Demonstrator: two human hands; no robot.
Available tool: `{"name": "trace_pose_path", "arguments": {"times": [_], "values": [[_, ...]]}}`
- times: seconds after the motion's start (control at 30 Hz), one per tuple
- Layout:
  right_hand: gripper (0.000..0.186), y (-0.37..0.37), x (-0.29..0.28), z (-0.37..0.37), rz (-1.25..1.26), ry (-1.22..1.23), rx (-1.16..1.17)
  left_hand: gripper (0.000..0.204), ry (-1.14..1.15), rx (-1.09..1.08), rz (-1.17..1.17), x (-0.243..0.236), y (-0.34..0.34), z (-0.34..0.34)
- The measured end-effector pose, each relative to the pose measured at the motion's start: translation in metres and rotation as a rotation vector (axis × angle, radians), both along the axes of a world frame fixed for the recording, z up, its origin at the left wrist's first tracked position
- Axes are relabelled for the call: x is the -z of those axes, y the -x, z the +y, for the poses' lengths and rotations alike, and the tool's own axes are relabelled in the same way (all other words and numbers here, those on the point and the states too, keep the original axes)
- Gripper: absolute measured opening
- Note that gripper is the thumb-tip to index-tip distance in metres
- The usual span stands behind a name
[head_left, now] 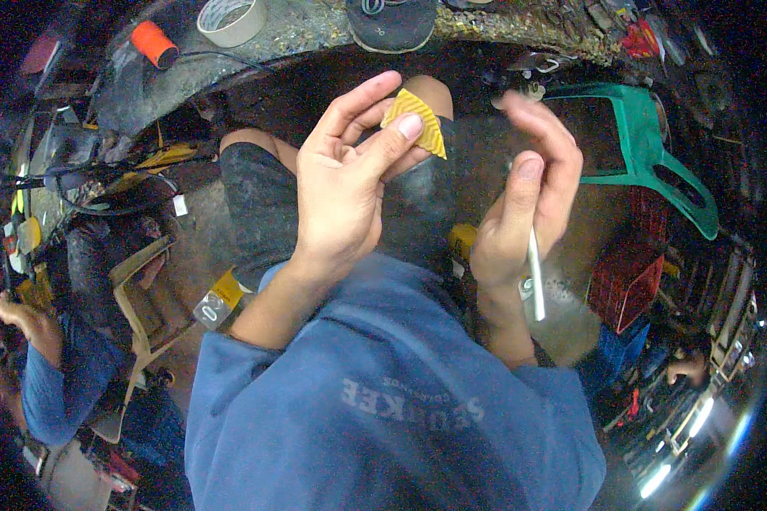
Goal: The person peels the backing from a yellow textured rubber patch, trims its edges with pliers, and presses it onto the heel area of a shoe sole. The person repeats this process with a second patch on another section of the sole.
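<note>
My left hand is raised in the upper middle and pinches a small yellow wedge-shaped piece with wavy ridges between thumb and fingers. My right hand, a little to the right, has its fingers curled round a thin pale metal rod, which points down past the wrist. The tips of its upper fingers are blurred, and whatever else lies within the fingers is hidden. The two hands are apart. Below them are my knees and blue shirt.
A worktop edge bears an orange cylinder, a tape roll and a dark rounded object. A green plastic chair and red crate are at right. Another person's arm is at left, near a beige chair.
</note>
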State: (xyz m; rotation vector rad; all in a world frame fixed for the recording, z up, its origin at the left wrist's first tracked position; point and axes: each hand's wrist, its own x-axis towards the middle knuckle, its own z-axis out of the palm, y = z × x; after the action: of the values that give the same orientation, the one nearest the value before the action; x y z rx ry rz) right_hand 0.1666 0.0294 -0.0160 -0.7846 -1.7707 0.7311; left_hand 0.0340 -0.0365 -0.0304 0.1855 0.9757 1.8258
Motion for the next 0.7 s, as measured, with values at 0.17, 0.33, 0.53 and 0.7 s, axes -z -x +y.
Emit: {"name": "trace_pose_path", "arguments": {"times": [0.17,0.33,0.53,0.7], "values": [[0.017,0.006,-0.004,-0.016,-0.256,-0.073,0.092,0.042,-0.018,-0.013,0.016,0.002,0.000,0.001],[0.028,0.015,0.002,-0.019,-0.332,-0.220,0.193,0.035,-0.097,-0.061,-0.054,0.002,-0.005,0.002],[0.027,0.018,0.008,-0.018,-0.309,-0.264,0.209,0.033,-0.097,-0.042,0.048,0.001,-0.010,0.001],[0.021,0.020,0.007,-0.020,-0.297,-0.160,0.194,0.033,-0.100,-0.059,0.119,0.004,-0.012,0.001]]}}
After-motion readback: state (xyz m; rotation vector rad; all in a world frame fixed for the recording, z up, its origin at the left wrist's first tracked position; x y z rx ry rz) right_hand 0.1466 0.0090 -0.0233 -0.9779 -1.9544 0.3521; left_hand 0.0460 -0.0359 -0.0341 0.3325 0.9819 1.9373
